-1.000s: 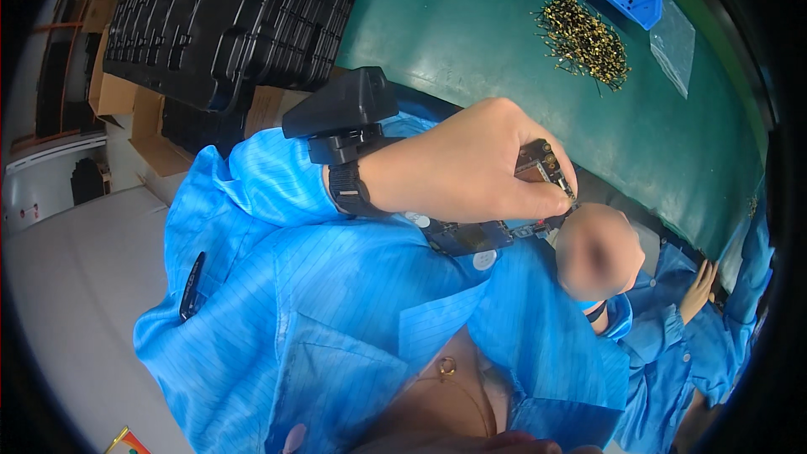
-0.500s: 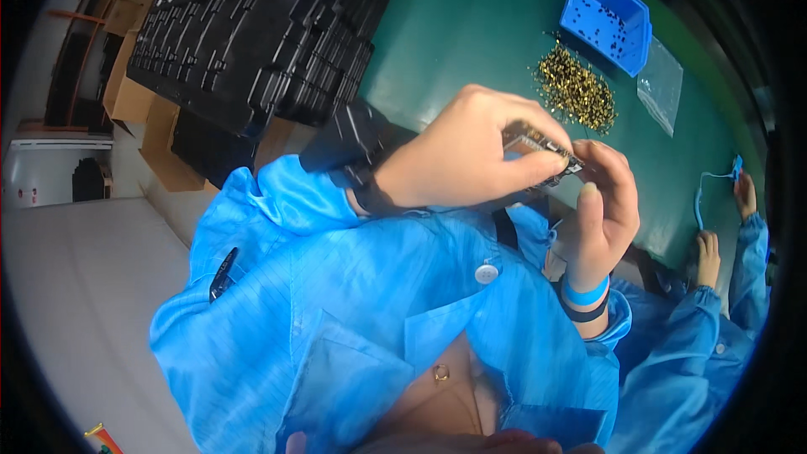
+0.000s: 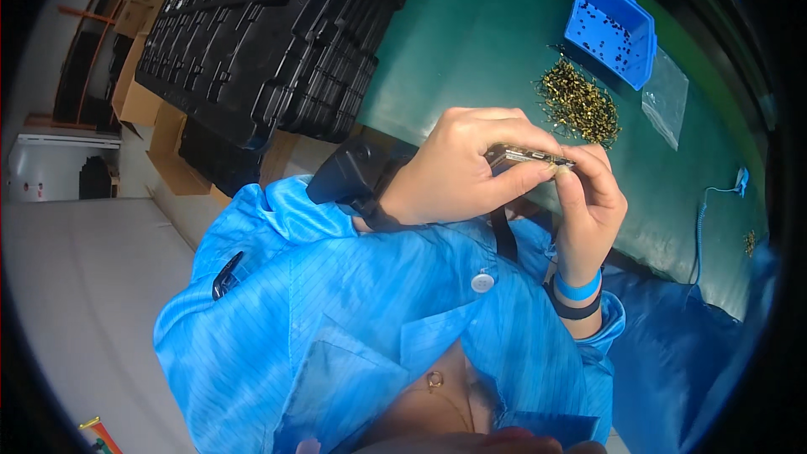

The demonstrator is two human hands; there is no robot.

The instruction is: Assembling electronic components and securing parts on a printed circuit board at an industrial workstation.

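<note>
My left hand [image 3: 458, 164] grips a small circuit board [image 3: 523, 154] between thumb and fingers, in front of my chest. The board is dark with metallic parts and appears nearly edge-on. At its right end, my right hand [image 3: 595, 206] pinches with thumb and forefinger. Whether a tiny part is also between those fingertips cannot be made out. Just beyond my hands, a pile of small gold-and-black parts [image 3: 578, 105] lies on the green table [image 3: 471, 42]. A black device [image 3: 353, 176] is strapped at my left wrist, and a blue band [image 3: 578, 288] circles my right.
Behind the pile stands a blue bin [image 3: 650, 55] with scattered black bits inside, beside a clear plastic bag [image 3: 666, 109]. Stacked black trays [image 3: 244, 55] rise at the left near a cardboard box [image 3: 168, 155]. A coiled blue cord [image 3: 699, 240] hangs over the table's right edge.
My right thumb has closed in against the board's end, and the board has turned more edge-on. Another person's hands at the right have gone from sight, uncovering a small pile there.
</note>
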